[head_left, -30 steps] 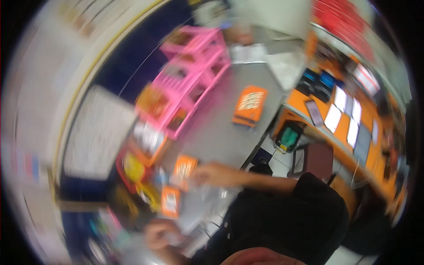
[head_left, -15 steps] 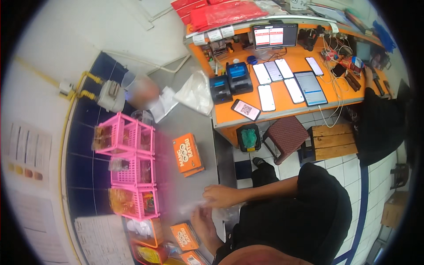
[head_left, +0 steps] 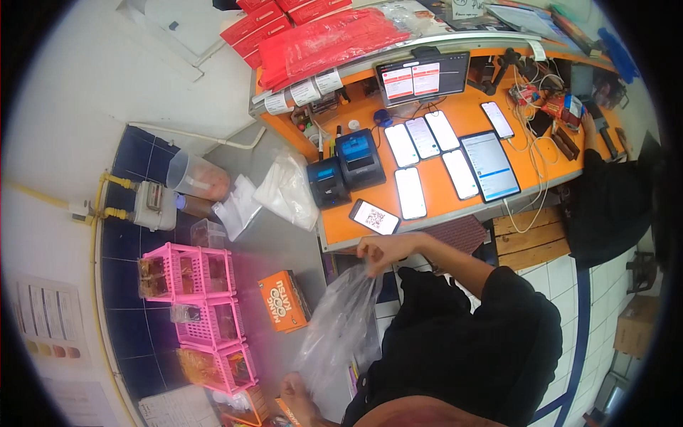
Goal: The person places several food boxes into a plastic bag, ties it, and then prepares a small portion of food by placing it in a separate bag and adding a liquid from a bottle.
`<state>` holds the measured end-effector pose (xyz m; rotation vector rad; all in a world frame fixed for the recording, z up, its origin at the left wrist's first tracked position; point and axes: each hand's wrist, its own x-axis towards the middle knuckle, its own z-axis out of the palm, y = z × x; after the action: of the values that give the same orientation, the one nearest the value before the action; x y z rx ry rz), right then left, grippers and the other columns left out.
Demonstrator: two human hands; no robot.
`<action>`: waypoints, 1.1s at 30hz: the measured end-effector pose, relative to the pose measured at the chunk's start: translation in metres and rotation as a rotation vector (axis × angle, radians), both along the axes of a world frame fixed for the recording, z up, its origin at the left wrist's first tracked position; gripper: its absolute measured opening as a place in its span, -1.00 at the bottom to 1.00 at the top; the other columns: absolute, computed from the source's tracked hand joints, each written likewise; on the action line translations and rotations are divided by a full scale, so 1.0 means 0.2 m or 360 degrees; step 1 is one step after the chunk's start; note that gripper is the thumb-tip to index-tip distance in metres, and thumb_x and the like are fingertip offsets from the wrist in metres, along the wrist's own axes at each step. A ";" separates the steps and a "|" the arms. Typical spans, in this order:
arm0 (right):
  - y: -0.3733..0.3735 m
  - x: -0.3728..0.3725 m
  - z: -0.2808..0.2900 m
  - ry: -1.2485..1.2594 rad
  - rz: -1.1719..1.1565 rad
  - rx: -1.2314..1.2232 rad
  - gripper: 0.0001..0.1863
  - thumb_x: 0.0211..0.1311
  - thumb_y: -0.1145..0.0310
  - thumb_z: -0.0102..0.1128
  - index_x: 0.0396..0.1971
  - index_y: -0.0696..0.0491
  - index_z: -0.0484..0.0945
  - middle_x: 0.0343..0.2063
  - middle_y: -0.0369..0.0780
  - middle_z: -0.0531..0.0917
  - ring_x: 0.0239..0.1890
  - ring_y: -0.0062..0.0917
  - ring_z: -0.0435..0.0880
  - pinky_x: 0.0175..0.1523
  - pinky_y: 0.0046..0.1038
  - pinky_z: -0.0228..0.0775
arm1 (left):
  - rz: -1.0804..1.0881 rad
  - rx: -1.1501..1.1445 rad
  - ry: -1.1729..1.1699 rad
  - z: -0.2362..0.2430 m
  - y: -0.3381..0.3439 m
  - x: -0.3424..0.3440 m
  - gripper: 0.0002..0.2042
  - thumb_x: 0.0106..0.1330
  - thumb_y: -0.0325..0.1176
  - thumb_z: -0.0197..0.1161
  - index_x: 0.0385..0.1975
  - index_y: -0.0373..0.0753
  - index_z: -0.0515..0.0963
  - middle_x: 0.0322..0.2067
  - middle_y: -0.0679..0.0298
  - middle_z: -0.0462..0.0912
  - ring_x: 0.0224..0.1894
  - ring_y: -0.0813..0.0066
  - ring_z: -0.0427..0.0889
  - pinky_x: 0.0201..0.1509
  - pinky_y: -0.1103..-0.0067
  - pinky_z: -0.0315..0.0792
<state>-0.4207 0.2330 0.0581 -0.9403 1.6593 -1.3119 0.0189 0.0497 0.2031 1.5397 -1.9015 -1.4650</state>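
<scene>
A clear plastic bag point(head_left: 338, 313) is stretched out between my hands, over the counter's right edge. At its upper end, the fingers of my right hand point(head_left: 390, 250) are closed in a pinch on the film. My left hand point(head_left: 297, 400) is lower and nearer to me, its fingers curled at the bag's lower left edge. Left of the bag lies an orange printed box point(head_left: 284, 300) on the grey counter point(head_left: 256, 256). Beside my left hand, another orange box point(head_left: 286, 413) shows only in part.
Pink plastic baskets point(head_left: 206, 320) holding packets line the wall side. Farther off are a clear tub point(head_left: 198, 176) and white bags point(head_left: 288, 191). An orange desk point(head_left: 338, 231) carries printers point(head_left: 359, 158), phones point(head_left: 410, 192) and a tablet point(head_left: 491, 167). Another person's dark sleeve point(head_left: 612, 206) is at the far right.
My right hand has moved up and away from my left, and the bag has opened out between them. My left hand has dropped lower. The whole view has shifted as well.
</scene>
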 end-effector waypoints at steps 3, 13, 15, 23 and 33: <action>0.12 -0.32 -0.07 0.0450 -0.0569 0.0217 -0.41 0.23 0.11 0.41 0.14 0.11 0.43 -0.24 -0.16 0.62 -0.26 -0.42 0.60 -0.18 -0.31 0.48 | 0.0358 0.0043 0.0155 0.07 0.09 -0.25 -0.79 0.50 -0.11 0.21 -0.28 -0.09 0.50 -0.63 0.58 0.13 -0.62 0.79 0.11 -0.58 0.69 0.04; 0.14 -1.08 0.07 0.1779 -0.1684 0.1024 0.00 0.23 0.19 0.30 0.58 -0.34 -0.11 -0.12 -0.01 0.60 -0.32 -0.26 0.68 -0.32 -0.23 0.54 | 0.0436 0.0229 0.0527 0.01 0.16 -0.51 -0.57 0.56 -0.06 0.09 0.22 -0.24 0.51 -0.64 0.60 0.02 -0.67 0.83 0.03 -0.64 0.71 -0.08; 0.15 -1.12 0.08 0.1618 -0.1668 0.1002 -0.01 0.23 0.22 0.29 0.57 -0.40 -0.10 0.16 0.15 0.51 -0.25 -0.19 0.71 -0.25 -0.23 0.60 | 0.0457 0.0227 0.0543 0.04 0.15 -0.54 -0.57 0.56 -0.07 0.09 0.22 -0.25 0.50 -0.64 0.59 0.03 -0.67 0.83 0.03 -0.64 0.71 -0.08; -0.03 -1.07 -0.01 0.1870 -0.1831 0.0324 -0.23 0.26 0.27 0.30 0.46 -0.06 0.20 -0.03 -0.03 0.51 -0.29 -0.25 0.63 -0.14 -0.30 0.56 | 0.0654 0.0181 0.0556 0.05 0.19 -0.49 -0.59 0.58 -0.13 0.05 0.24 -0.25 0.50 -0.60 0.59 0.03 -0.65 0.84 0.05 -0.64 0.71 -0.04; -0.77 0.88 0.44 -0.0640 0.1170 -0.0418 -0.78 0.46 0.36 0.16 -0.09 0.18 0.66 -0.24 -0.26 0.70 -0.12 -0.60 0.62 0.07 -0.52 0.44 | 0.0733 0.0331 0.0923 0.18 0.13 -0.45 -0.57 0.61 -0.10 -0.01 0.29 -0.23 0.46 -0.61 0.61 0.10 -0.64 0.82 0.10 -0.61 0.74 -0.02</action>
<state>-0.2438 0.0791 0.1465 -1.1921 0.7273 -1.1058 -0.0706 0.0749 0.2398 1.3131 -1.0192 -1.6766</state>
